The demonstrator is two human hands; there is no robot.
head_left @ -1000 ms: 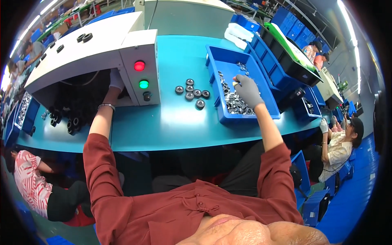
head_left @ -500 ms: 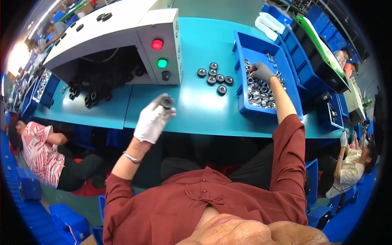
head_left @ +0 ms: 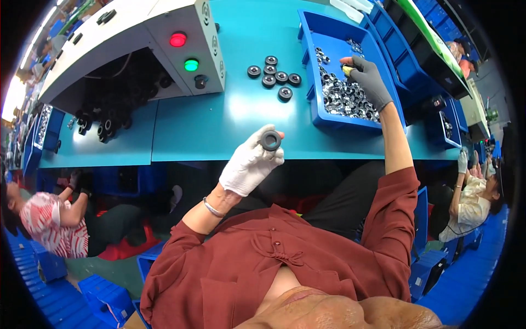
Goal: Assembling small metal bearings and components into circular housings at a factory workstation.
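**Black ring in left grip, right hand over metal parts**

Far left: co-worker in a red-and-white striped top (head_left: 49, 219), below the edge of the teal surface (head_left: 192, 131). Pile of dark rings (head_left: 104, 118) spills from the opening of the pale machine (head_left: 175, 57) onto the surface. Machine's front panel: red light (head_left: 178, 39) and green light (head_left: 191, 64) bright, dark knob (head_left: 200, 82) below them.

Next, left hand (head_left: 247, 164), white glove. Grip pinched, thumb and fingers closed on one black ring (head_left: 264, 141). Ring is held near the surface's front edge, round face and centre hole toward the camera.

Beyond it, seven black discs (head_left: 281, 77) lie flat in a loose cluster, left of the blue bin (head_left: 334, 43). Bin has shiny metal parts (head_left: 350, 101) heaped toward the near end.

Right hand (head_left: 370, 82), grey glove, over the bin. Grip nearly closed, fingertips close together; can't tell if it has a part.

Far right: co-worker in a pale top (head_left: 471, 214).
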